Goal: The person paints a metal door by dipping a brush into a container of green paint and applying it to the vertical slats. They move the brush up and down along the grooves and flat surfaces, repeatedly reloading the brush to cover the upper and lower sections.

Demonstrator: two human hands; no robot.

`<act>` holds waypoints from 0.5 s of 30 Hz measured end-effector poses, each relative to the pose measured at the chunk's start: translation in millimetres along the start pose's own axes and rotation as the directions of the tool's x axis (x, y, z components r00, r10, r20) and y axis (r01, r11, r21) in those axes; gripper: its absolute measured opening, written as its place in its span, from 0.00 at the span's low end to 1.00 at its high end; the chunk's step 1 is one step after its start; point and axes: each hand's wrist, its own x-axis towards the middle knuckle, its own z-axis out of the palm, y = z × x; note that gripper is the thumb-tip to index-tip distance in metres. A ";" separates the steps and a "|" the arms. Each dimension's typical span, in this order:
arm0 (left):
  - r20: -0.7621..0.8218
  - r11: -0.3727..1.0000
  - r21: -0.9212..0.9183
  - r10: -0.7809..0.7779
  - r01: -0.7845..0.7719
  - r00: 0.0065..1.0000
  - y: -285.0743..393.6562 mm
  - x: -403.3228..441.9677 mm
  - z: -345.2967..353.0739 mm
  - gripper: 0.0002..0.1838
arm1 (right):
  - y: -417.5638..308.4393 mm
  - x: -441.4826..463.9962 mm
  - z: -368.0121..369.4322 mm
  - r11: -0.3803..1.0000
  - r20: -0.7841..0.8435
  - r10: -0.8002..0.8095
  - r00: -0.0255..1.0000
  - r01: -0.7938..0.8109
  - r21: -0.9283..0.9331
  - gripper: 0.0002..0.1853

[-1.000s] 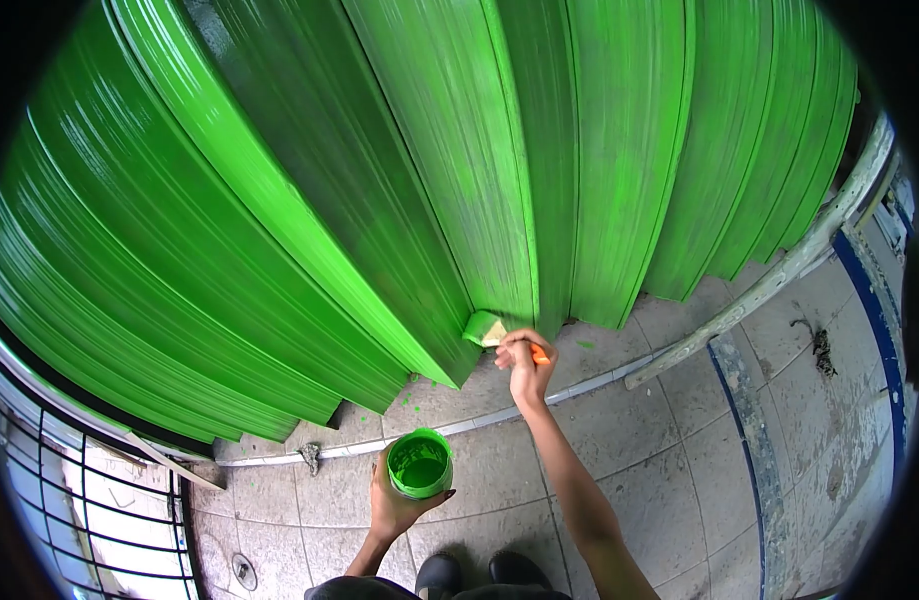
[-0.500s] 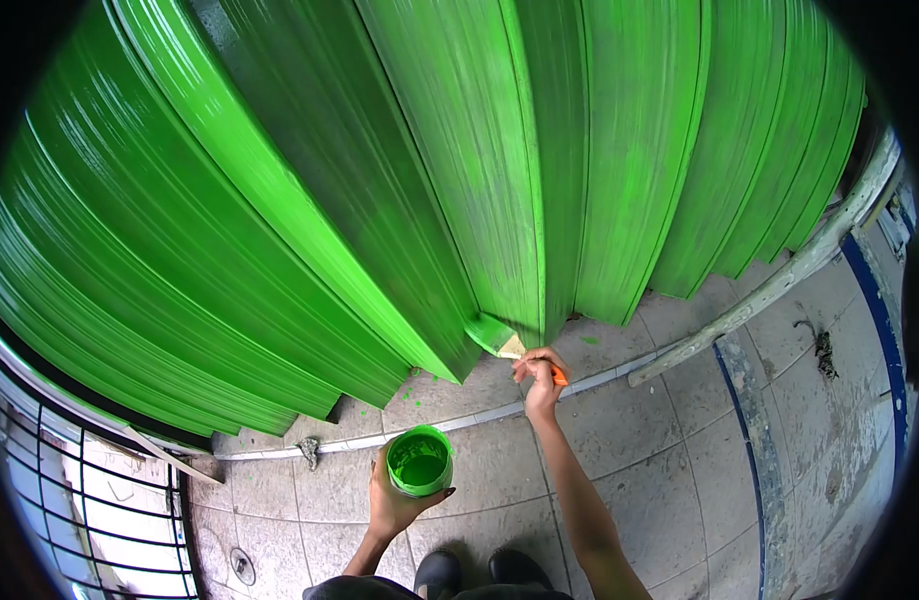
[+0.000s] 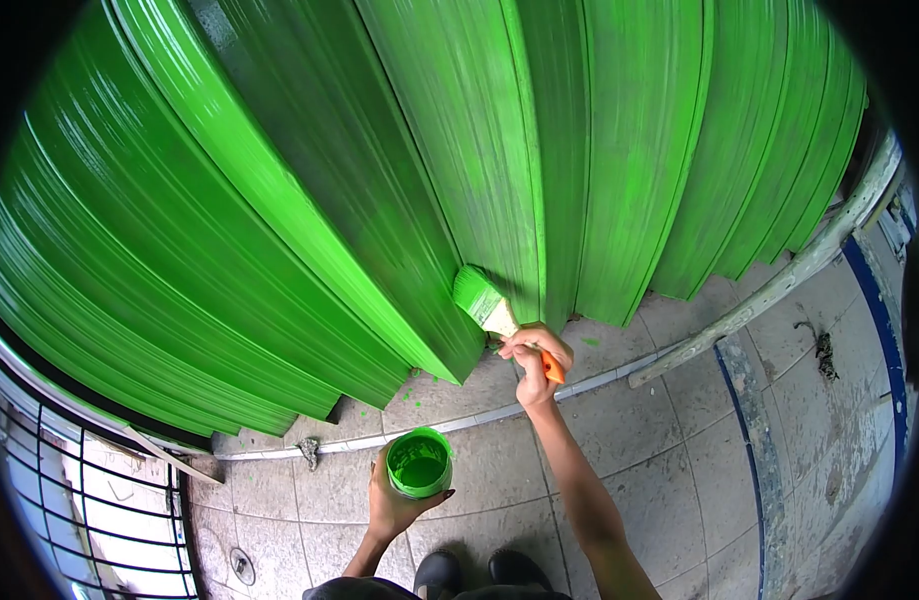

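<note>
In the head view, holds a paintbrush [image 3: 499, 315] in the right grip [image 3: 541, 352], closed snugly round the handle, with the orange handle end [image 3: 552, 367] poking out. Points the green-coated bristles [image 3: 474, 289] up and leftward, into a fold near the lower edge of the corrugated green panel [image 3: 619, 150] — cannot tell how firmly pressed. Cups a round, open paint container [image 3: 419, 434] in the left grip [image 3: 394, 503], curled partway round the wall, thumb at the near right side. Shows green paint [image 3: 417, 473] inside, and more smeared over the rim. Keeps container and brush apart, both above the tiled floor [image 3: 619, 450], with the container nearer the body and the brush out by the floor's panel-side edge. Stands in dark shoes [image 3: 438, 573] on the near part of the floor. Shows green drips [image 3: 407, 400] beside the panel's foot, a pale strip [image 3: 499, 411] crossing the tiles, and black bars [image 3: 107, 508] at lower left.
</note>
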 end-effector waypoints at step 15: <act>0.018 1.000 -0.010 -0.010 0.010 1.000 -1.5 -1.7 3.2 0.47 | 54.0 -53.1 -25.4 0.894 -0.081 0.439 0.895 -0.444 -0.062 0.07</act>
